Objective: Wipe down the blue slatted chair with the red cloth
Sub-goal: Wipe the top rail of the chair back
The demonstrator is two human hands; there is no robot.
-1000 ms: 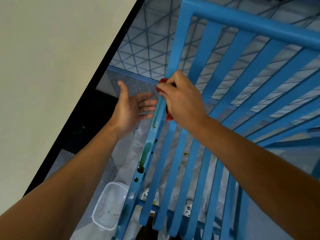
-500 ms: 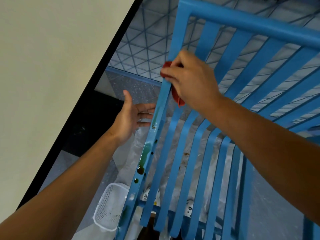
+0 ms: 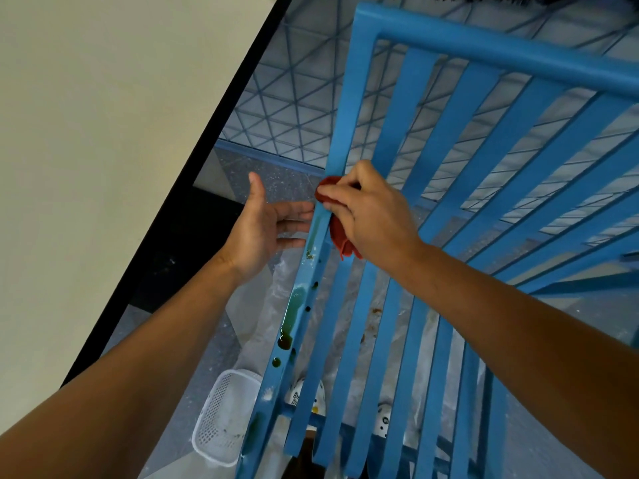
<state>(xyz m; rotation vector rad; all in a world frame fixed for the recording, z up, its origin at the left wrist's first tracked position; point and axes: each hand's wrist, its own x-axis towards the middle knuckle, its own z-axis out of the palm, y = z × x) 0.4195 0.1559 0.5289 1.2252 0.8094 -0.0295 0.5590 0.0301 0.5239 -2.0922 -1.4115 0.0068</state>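
The blue slatted chair [image 3: 408, 140] fills the right half of the view, its left frame rail running from the top down to the bottom middle. My right hand [image 3: 375, 216] grips the red cloth [image 3: 340, 236] and presses it against that left rail about halfway up. My left hand [image 3: 266, 229] is open just left of the rail, its fingertips at the rail's outer edge. A dark green spill [image 3: 290, 323] runs down the rail below the cloth, with a few drops beneath it.
A white mesh basket [image 3: 221, 420] lies on the floor at the bottom left of the chair. A cream wall with a black skirting [image 3: 193, 167] stands to the left. Plastic sheeting covers the floor under the slats.
My right hand slid the cloth up the left rail, then back down to about halfway. My left hand stayed open beside the rail.
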